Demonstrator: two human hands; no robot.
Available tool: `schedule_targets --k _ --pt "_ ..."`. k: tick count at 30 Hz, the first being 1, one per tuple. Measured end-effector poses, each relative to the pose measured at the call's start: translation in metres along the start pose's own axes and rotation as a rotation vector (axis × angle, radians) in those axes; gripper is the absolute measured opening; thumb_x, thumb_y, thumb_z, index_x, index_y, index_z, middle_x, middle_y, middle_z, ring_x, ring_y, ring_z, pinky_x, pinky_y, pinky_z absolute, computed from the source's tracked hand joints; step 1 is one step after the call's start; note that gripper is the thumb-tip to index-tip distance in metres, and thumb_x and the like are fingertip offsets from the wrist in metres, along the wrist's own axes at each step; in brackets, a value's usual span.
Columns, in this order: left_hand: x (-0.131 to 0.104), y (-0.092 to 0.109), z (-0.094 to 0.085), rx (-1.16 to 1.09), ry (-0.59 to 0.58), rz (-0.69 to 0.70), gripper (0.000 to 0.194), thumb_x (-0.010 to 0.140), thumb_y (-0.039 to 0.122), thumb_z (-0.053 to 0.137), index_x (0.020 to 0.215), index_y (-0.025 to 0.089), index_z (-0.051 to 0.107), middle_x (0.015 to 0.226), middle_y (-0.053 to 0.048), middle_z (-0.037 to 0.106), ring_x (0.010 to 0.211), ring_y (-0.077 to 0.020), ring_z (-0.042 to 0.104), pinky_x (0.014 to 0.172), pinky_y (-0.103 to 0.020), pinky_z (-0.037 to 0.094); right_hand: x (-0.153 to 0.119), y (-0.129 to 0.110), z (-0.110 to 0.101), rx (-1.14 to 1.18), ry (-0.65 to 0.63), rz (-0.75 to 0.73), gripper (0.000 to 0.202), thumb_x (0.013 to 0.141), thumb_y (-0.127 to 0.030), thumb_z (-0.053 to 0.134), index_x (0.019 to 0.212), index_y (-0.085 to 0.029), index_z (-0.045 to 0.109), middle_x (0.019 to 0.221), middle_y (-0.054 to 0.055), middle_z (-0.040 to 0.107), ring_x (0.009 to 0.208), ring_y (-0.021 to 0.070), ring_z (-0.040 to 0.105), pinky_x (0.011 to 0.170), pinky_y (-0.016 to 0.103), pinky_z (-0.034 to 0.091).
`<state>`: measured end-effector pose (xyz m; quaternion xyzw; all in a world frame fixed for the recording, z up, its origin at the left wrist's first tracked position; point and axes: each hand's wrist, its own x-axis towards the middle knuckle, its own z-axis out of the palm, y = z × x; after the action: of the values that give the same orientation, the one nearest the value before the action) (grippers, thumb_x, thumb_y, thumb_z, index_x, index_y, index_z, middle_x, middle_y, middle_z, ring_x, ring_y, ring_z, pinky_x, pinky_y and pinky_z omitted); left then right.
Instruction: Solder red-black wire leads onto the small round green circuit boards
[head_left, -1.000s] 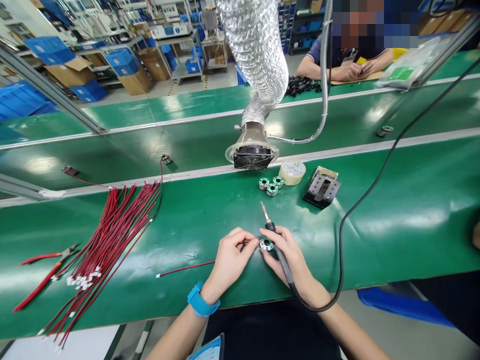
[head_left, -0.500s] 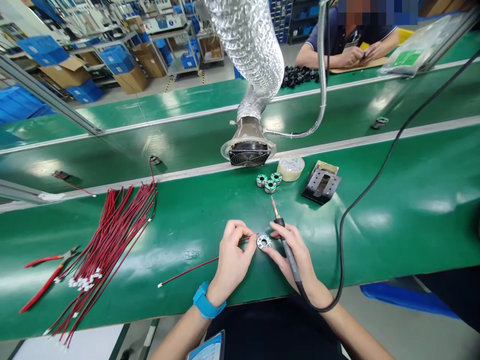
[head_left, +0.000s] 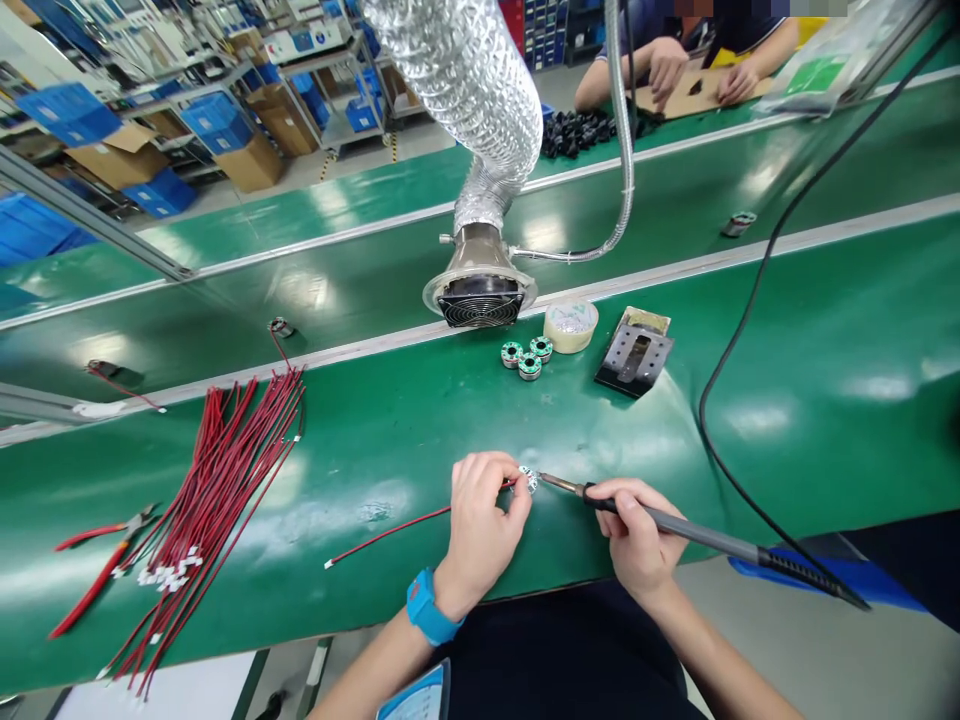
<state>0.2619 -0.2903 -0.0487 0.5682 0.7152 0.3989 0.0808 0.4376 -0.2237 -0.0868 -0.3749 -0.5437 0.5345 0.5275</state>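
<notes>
Between its thumb and fingers, my left hand [head_left: 486,510] pinches the end of a red wire [head_left: 397,528] against a small ring-shaped circuit board [head_left: 529,480]. The wire trails left over the green bench to a white connector. Gripped like a pen in my right hand [head_left: 641,535] is a soldering iron [head_left: 675,522], lying nearly level, its tip at the right side of the board. My left fingers partly cover the board. Beyond my hands sit several parts: three small round motors with green boards [head_left: 529,362], a roll of tape [head_left: 571,326] and a soldering iron cleaning stand [head_left: 636,352].
A bundle of red wires [head_left: 232,490] and red-handled cutters [head_left: 105,570] lie at left. A fume extractor [head_left: 480,285] hangs over the bench's back edge. The iron's black cable [head_left: 750,300] loops at right. Across the line, a co-worker's hands [head_left: 666,70] rest near black parts [head_left: 577,132].
My right hand has let go of the board's edge, moved right and swung the iron from upright to nearly level, its tip now at the board. The co-worker's hands have moved apart.
</notes>
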Motion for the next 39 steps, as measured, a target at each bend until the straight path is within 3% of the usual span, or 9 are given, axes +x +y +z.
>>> schedule_targets --k 14,21,32,39 --pt "-0.0004 0.0019 0.0054 0.081 0.062 0.057 0.015 0.095 0.009 0.065 0.089 0.021 0.058 0.096 -0.003 0.070 0.093 -0.0201 0.063 0.087 -0.038 0.042 0.0024 0.0009 0.0000 0.052 -0.105 -0.028 0.027 0.103 -0.026 0.056 0.095 -0.020 0.081 0.053 -0.003 0.052 0.045 0.0097 0.047 0.045 0.024 0.036" --pt "-0.0005 0.0012 0.0048 0.112 0.065 0.086 0.016 0.094 0.008 0.065 0.090 0.021 0.057 0.096 -0.002 0.070 0.093 -0.0194 0.064 0.087 -0.037 0.042 0.0027 -0.0054 0.0056 0.144 0.034 -0.042 0.027 0.102 -0.024 0.056 0.092 -0.019 0.081 0.054 -0.003 0.054 0.042 0.0093 0.046 0.040 0.023 0.037" --pt "0.0001 0.0037 0.0045 0.166 0.069 0.104 0.016 0.094 0.009 0.066 0.089 0.021 0.056 0.096 -0.003 0.070 0.093 -0.0205 0.064 0.087 -0.038 0.043 0.0017 0.0026 0.0010 -0.010 -0.148 -0.019 0.028 0.105 -0.027 0.054 0.098 -0.022 0.081 0.061 -0.001 0.060 0.050 0.0118 0.051 0.048 0.026 0.041" --pt "0.0029 0.0075 0.0025 0.210 0.060 0.125 0.017 0.093 0.009 0.065 0.087 0.021 0.055 0.094 -0.004 0.070 0.091 -0.0215 0.064 0.085 -0.039 0.044 0.0018 -0.0003 0.0022 0.009 -0.147 -0.006 0.028 0.105 -0.027 0.054 0.098 -0.023 0.081 0.059 -0.002 0.057 0.049 0.0113 0.051 0.048 0.025 0.040"
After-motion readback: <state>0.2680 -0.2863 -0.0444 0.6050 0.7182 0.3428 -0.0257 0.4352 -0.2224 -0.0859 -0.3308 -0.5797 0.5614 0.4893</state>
